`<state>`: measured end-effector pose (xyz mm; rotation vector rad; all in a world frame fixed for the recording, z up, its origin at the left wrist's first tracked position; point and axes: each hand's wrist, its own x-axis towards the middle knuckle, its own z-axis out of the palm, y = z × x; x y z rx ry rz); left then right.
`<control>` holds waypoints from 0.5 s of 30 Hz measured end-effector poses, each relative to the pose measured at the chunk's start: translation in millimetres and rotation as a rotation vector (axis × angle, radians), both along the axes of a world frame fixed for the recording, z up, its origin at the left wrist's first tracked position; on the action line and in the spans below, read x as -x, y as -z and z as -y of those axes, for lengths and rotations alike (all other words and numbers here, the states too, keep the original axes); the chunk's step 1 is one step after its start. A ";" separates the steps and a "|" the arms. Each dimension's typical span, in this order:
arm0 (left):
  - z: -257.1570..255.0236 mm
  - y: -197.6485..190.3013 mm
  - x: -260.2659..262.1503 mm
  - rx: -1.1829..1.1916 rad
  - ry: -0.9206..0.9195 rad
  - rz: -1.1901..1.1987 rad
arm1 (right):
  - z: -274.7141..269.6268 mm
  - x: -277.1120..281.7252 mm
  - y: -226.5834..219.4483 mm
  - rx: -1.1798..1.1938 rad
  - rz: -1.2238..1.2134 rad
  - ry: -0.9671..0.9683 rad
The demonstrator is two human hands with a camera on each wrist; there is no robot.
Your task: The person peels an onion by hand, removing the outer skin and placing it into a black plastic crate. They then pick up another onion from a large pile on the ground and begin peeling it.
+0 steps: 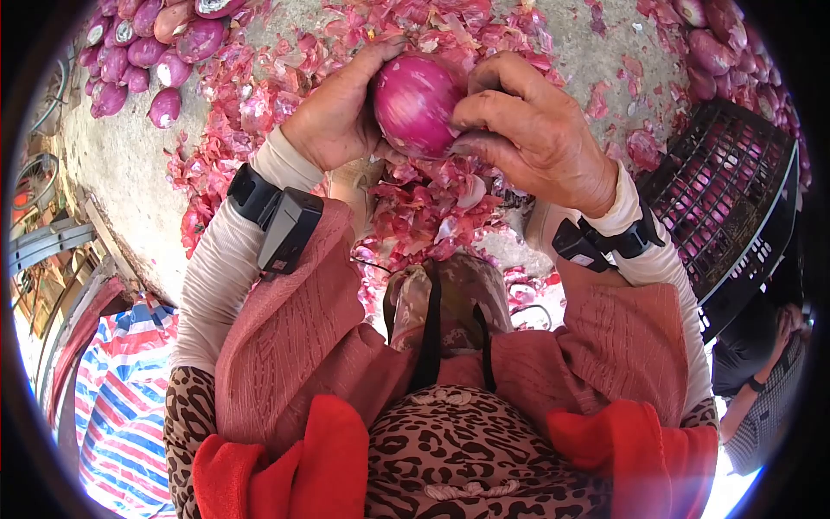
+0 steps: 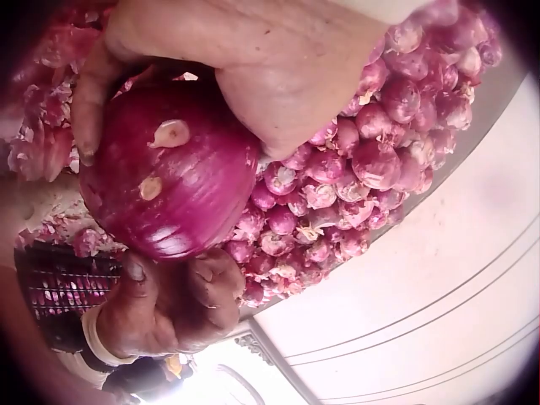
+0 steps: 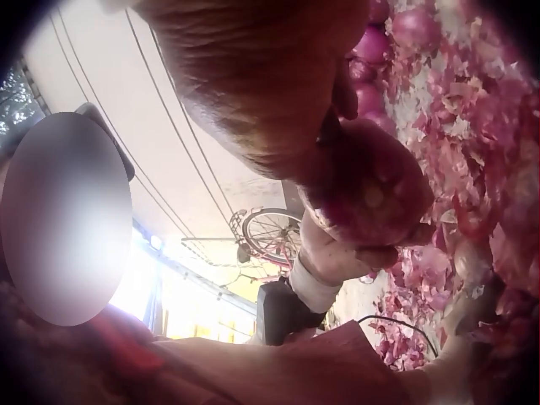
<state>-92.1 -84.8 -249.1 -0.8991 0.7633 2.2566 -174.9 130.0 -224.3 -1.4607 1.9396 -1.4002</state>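
Observation:
A large, glossy red onion [image 1: 419,105] is held up over the peel-strewn ground, in front of the person's knees. My left hand [image 1: 335,117] grips it from the left, thumb along the top and fingers partly hidden behind it. On the opposite side, the curled fingers and thumb of my right hand [image 1: 543,130] pinch at the onion's surface. Two small pale patches show on the onion [image 2: 181,211] in the left wrist view, where the right hand [image 2: 164,308] sits against its lower side. Dark shadow covers much of the onion [image 3: 380,190] in the right wrist view.
Papery onion skins [image 1: 450,195] litter the concrete floor between the feet. Red onions [image 1: 147,48] are heaped at the upper left, with another heap [image 1: 718,39] at the upper right. A black plastic crate [image 1: 722,186] leans at the right. Striped plastic sheeting [image 1: 125,398] lies at the left.

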 end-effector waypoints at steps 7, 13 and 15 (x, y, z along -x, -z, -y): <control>-0.3 -2.2 1.3 -0.009 0.004 0.016 | -3.3 0.6 0.7 0.009 0.015 -0.012; 2.6 2.8 -0.4 -0.023 0.005 -0.025 | -2.9 0.7 -4.4 0.102 -0.025 -0.017; 2.2 3.6 -0.1 -0.020 -0.011 -0.035 | -2.9 -0.9 -8.3 0.093 0.027 -0.040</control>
